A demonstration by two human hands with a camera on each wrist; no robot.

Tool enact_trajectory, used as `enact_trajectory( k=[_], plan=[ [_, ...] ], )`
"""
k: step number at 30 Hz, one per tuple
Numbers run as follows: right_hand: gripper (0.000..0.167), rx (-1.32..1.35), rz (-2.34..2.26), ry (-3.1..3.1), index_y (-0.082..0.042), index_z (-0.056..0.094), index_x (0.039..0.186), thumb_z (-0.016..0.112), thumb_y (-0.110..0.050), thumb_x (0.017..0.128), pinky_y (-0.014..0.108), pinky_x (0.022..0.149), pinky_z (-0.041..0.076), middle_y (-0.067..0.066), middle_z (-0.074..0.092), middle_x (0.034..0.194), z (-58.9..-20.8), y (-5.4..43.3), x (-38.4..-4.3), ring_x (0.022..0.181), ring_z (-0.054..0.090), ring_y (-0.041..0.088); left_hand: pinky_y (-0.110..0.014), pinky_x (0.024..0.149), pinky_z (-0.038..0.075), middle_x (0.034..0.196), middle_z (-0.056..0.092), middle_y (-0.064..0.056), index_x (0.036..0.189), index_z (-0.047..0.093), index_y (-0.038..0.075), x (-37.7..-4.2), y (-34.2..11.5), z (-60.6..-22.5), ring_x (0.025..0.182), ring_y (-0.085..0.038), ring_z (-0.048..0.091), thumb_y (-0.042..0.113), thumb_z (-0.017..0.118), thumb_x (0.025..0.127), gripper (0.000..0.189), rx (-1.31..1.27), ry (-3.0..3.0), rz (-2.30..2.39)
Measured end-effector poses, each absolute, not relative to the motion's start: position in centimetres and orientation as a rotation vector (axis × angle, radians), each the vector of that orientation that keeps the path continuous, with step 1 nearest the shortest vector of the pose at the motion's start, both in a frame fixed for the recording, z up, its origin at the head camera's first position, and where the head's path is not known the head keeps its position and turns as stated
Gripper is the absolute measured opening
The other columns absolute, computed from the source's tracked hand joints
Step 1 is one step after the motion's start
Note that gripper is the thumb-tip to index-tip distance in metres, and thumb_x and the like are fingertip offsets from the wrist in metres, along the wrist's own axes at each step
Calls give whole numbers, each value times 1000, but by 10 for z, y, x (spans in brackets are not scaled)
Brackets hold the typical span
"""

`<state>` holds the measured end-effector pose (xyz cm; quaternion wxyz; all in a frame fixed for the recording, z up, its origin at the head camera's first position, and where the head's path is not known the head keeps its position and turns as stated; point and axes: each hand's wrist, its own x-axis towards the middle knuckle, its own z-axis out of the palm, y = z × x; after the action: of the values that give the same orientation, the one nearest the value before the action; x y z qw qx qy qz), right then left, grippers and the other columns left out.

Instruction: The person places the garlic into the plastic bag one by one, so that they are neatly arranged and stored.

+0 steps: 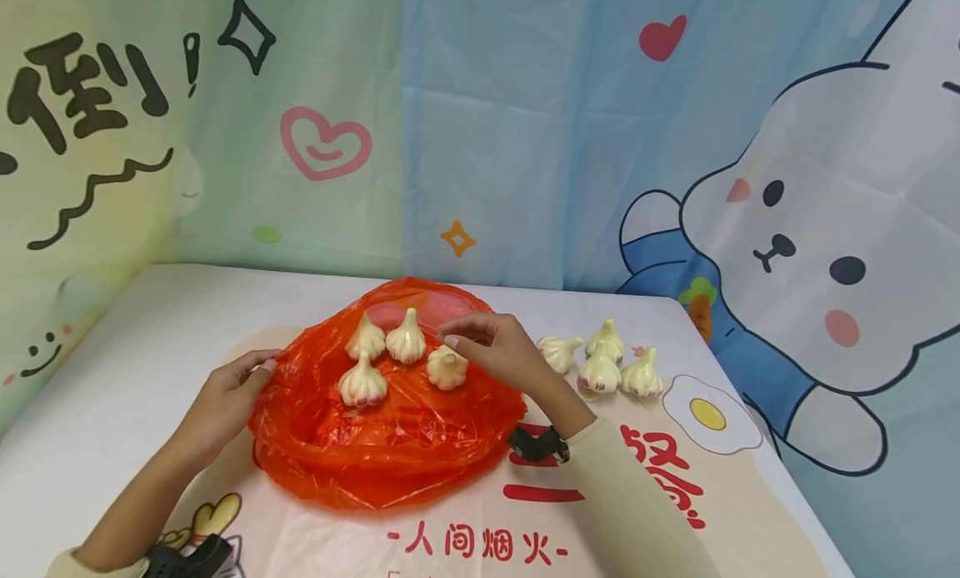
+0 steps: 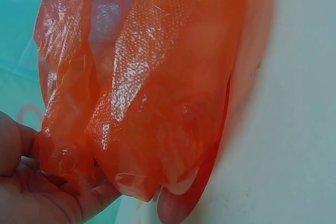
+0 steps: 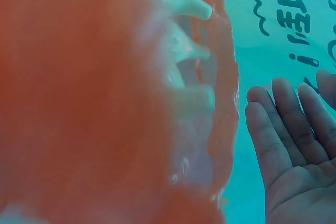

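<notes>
A red plastic bag [image 1: 420,469] lies spread on the table, its mouth gaping, with several garlic bulbs [image 1: 362,383] inside. At the bag's left rim my left hand [image 1: 225,394] pinches the thin plastic between thumb and fingers; the left wrist view has the bag [image 2: 163,77] hanging in folds from that grip. Over the bag's right side hovers my right hand [image 1: 506,351], close by the rightmost bulb in the bag [image 1: 447,368]. The right wrist view shows this hand [image 3: 294,150] with extended fingers and nothing held, beside blurred garlic stems [image 3: 194,100].
Several more garlic bulbs [image 1: 600,369] sit in a cluster on the table to the right of the bag. A printed mat [image 1: 465,545] with red lettering and a fried-egg picture covers the table [image 1: 97,378]. Behind stands a cartoon-printed curtain [image 1: 487,128].
</notes>
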<state>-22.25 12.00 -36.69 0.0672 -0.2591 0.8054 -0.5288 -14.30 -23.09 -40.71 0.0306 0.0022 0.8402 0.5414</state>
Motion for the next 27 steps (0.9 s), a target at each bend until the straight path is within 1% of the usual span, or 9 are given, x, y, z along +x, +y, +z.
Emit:
enact_trajectory(
  k=[3,8,11,15,19,20,22,26,27],
  plan=[
    [23,-765,-1577,2461,-6,71,114,65,-18,94,33,86,53,6,70,107,-365,136,-216,99,65,21,-23,77,53,130,52,-25,139,46,-2,-142,-232,-408,105,-30,56,35,33,107,51,-4,2592,1664],
    [23,-752,-1582,2491,-6,70,115,63,-15,95,34,84,54,9,69,110,-365,163,-205,102,65,25,-24,78,54,132,51,-25,139,45,-2,-142,-232,-409,106,-31,56,35,34,106,51,-12,2585,1665],
    [22,-728,-1578,2527,-6,70,115,63,-13,95,32,83,54,8,69,110,-365,178,-199,102,65,26,-24,77,54,132,51,-24,140,45,-2,-142,-232,-409,105,-31,56,36,33,106,51,-12,2581,1666],
    [21,-670,-1598,2588,-5,70,113,65,-15,95,31,83,54,7,70,109,-367,196,-194,101,65,23,-24,77,54,132,51,-24,140,45,-1,-142,-232,-408,105,-31,56,36,33,106,51,-24,2581,1661],
    [24,-570,-1629,2647,-3,69,115,64,-16,95,29,81,54,8,69,111,-371,215,-190,101,66,22,-25,76,54,131,51,-24,140,45,-1,-141,-233,-408,104,-30,56,36,33,106,51,-32,2578,1660],
    [25,-530,-1635,2664,-3,69,116,64,-17,95,26,77,54,9,69,111,-371,220,-189,94,66,21,-25,76,54,131,52,-24,140,45,-1,-141,-233,-408,103,-30,56,35,33,106,51,-31,2578,1659],
    [28,-459,-1627,2714,-4,67,119,64,-19,96,24,75,54,9,69,113,-371,229,-187,92,65,21,-24,76,54,130,52,-24,140,45,-1,-141,-234,-408,102,-29,56,35,33,107,50,-28,2579,1659],
    [33,-339,-1576,2839,-6,65,124,63,-25,96,18,76,51,8,68,116,-372,246,-183,96,63,20,-24,76,54,129,52,-24,139,46,-2,-141,-235,-408,101,-28,57,34,33,107,50,-25,2577,1666],
    [35,-332,-1564,2870,-6,64,125,63,-26,97,18,81,50,8,68,117,-373,251,-183,105,62,20,-24,76,54,129,52,-25,139,46,-2,-141,-235,-408,100,-28,57,34,33,107,50,-27,2575,1670]
  ],
)
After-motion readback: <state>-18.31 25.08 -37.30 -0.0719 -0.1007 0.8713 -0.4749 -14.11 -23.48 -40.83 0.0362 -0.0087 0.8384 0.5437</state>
